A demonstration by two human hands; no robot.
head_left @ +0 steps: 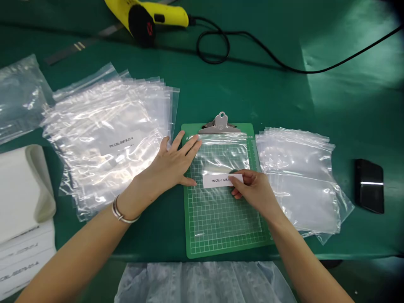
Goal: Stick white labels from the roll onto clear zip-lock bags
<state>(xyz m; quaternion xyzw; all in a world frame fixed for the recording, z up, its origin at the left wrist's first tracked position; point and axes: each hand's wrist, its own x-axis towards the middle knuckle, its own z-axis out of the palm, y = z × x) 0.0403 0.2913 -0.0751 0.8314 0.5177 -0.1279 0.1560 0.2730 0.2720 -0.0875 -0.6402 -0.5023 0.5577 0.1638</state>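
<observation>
White sheet (pixel 22 185): lies at far left, curled over on itself.
Left pile (pixel 113 139): spreads out loosely on the surface (pixel 277 99), all clear plastic.
Left hand (pixel 173 166): lies palm down, grip spread, fingertips at the upper left edge of the middle bag (pixel 227 210).
Board (pixel 202 251): sits beneath the middle bag, clip (pixel 221 125) at the far end.
Middle bag: lies flat; long axis runs near to far, zip end toward the clip. Likely light, limp and slippery; best steadied by an upper corner.
Label (pixel 216 181): crosses the middle bag about midway; long axis runs left to right, tilted slightly, print readable from the near side. Probably very light, thin, easily creased; best held by a short end. Cannot tell contact from a small gap.
Right hand (pixel 255 191): grip pinching the label's right end, covering some print.
Right pile (pixel 299 181): lies just beside the board.
</observation>
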